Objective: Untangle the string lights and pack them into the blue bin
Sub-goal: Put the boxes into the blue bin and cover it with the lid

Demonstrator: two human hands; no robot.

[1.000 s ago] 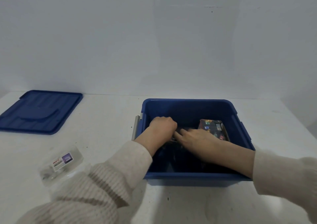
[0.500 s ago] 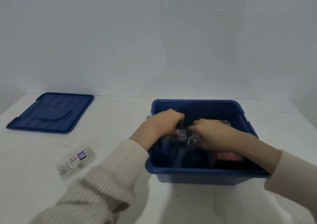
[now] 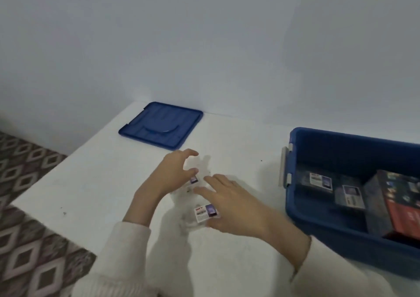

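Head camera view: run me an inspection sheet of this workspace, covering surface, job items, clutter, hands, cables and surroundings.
Surface: white table, a few dark specks.
Job's things: blue bin at right, open, holding labelled boxes; clear packaging with two labels on the table, one packet or two unclear.
Clutter: blue lid lying flat at the far left.
Hands: left hand curled round the packaging's far end; right hand with straight fingers on its near end.
Cables: nothing seen.
Surroundings: plain wall; patterned floor at left.
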